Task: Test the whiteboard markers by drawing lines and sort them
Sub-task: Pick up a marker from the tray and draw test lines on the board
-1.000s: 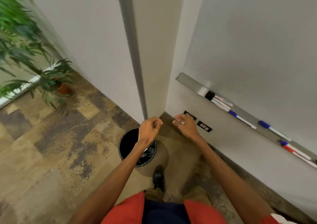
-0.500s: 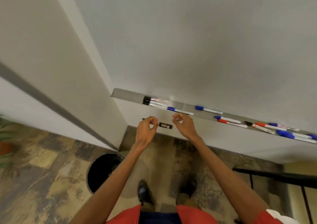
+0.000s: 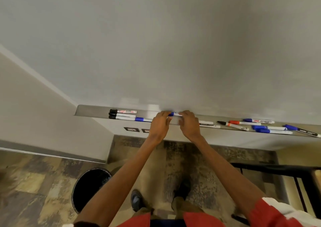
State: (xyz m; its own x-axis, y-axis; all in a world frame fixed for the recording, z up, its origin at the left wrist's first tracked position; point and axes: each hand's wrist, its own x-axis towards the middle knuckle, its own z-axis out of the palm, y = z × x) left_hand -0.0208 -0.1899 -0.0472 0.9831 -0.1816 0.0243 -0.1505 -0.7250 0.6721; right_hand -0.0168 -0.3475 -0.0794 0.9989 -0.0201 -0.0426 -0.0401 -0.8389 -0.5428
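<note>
Both hands gripped one blue marker (image 3: 174,114) over the middle of the tray (image 3: 90,111), close to the bottom edge of the board (image 3: 173,44).

A dark bin (image 3: 90,188) stood on the floor below the tray's left end. At that end three black markers (image 3: 125,115) lay side by side, with a blue-capped one (image 3: 141,119) just to their right along the front edge. The left hand (image 3: 159,124) had its fingers curled round the held marker's blue cap end. The right hand (image 3: 189,124) pinched its white barrel, and the marker lay level between the two. Two more markers (image 3: 209,124) showed just beside the right hand. Toward the tray's right end lay a loose mix of red markers (image 3: 243,122) and blue markers (image 3: 269,127), some crossing one another.
</note>
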